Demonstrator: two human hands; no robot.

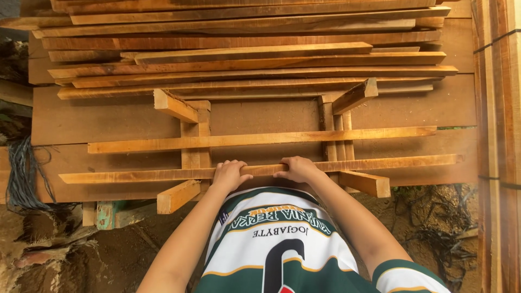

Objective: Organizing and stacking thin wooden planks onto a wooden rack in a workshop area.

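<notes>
Wooden slat [260, 170] nearest me lies across two upright supports [196, 142], both my left hand [229, 174] and right hand [297, 169] fingers curled over it, steadying it on the bench [108, 116].

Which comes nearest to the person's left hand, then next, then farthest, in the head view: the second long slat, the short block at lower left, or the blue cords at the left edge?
1. Short block: just below and left of the left hand.
2. Second long slat: one slat up the bench, beyond the hand. It is close to the block; this order is narrow.
3. Blue cords: far off at the left edge.
</notes>
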